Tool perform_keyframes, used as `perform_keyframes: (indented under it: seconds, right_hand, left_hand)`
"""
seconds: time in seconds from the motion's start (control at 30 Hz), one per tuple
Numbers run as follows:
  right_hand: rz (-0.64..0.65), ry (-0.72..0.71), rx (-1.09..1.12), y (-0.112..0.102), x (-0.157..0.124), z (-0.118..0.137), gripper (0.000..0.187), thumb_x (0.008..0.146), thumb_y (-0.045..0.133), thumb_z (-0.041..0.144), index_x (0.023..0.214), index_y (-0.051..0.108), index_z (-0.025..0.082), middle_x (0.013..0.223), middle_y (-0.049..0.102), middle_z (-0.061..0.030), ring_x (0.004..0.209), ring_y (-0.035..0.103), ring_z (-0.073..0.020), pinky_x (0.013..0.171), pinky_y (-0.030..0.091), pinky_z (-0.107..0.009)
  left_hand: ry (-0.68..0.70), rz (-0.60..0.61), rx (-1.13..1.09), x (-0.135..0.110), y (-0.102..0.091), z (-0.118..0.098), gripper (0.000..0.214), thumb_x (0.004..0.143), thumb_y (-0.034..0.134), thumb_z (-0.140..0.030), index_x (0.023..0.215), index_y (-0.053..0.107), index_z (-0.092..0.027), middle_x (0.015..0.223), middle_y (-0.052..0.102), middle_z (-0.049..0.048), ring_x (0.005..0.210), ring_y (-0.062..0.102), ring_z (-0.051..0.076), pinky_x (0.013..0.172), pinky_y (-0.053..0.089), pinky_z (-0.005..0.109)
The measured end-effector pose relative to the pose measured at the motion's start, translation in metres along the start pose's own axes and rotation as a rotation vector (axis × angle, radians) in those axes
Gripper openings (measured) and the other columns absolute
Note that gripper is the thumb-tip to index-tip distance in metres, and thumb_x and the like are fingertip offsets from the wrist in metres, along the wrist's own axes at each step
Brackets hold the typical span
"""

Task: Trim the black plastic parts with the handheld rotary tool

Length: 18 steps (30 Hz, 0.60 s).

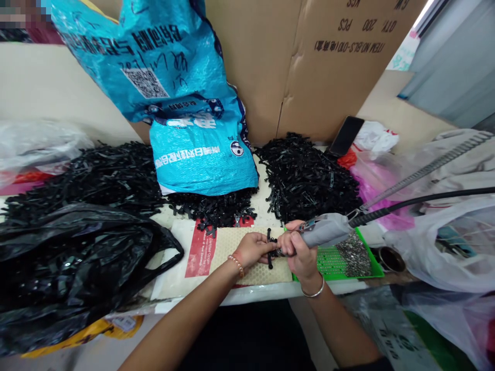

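Note:
My left hand [252,250], with a beaded bracelet at the wrist, pinches a slim black plastic part [269,262] over a beige textured mat [232,253]. Closed around a grey-bodied electric screwdriver [328,231] is my right hand [299,253], which wears a metal bangle. The driver's tip end points left and meets the black part between my hands; my fingers partly hide the contact. Just right of the mat, partly behind my right hand, lies a green perforated tray [328,262] with small metal screws [356,255] heaped at its right side.
Piles of black parts [309,178] lie behind the mat, with a blue sack [204,154] between them. A black plastic bag [77,268] fills the left. A coiled cable [433,167], phone [347,135] and round tin [391,259] are at right; a cardboard box [325,77] stands behind.

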State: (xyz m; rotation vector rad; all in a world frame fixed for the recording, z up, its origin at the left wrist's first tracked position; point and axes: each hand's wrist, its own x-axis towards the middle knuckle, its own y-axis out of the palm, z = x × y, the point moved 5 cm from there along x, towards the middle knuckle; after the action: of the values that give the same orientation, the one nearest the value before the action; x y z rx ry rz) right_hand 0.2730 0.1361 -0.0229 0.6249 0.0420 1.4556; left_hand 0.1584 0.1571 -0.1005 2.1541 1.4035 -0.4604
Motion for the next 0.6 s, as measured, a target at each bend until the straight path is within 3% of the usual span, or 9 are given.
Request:
perform_keyframes:
  seconds: [0.33, 0.6]
  right_hand:
    - [0.01, -0.011, 0.036, 0.0017, 0.0013, 0.0012, 0.014, 0.098, 0.062, 0.033, 0.102, 0.057, 0.021, 0.053, 0.039, 0.0072, 0.046, 0.038, -0.0131, 0.053, 0.038, -0.025]
    - [-0.038, 0.015, -0.025, -0.0006, 0.0027, 0.0033, 0.024, 0.094, 0.065, 0.043, 0.098, 0.054, 0.022, 0.051, 0.035, 0.0079, 0.044, 0.036, -0.0145, 0.05, 0.039, -0.026]
  left_hand:
    - [-0.003, -0.01, -0.002, -0.0019, 0.0005, -0.0027, 0.049, 0.065, 0.09, -0.044, 0.08, 0.059, -0.009, 0.072, 0.065, 0.0074, 0.059, 0.061, 0.013, 0.049, 0.053, 0.018]
    - [0.002, -0.003, 0.003, -0.0012, 0.0004, -0.0014, 0.049, 0.066, 0.089, -0.044, 0.08, 0.056, -0.01, 0.072, 0.065, 0.0066, 0.061, 0.062, 0.015, 0.051, 0.054, 0.02]
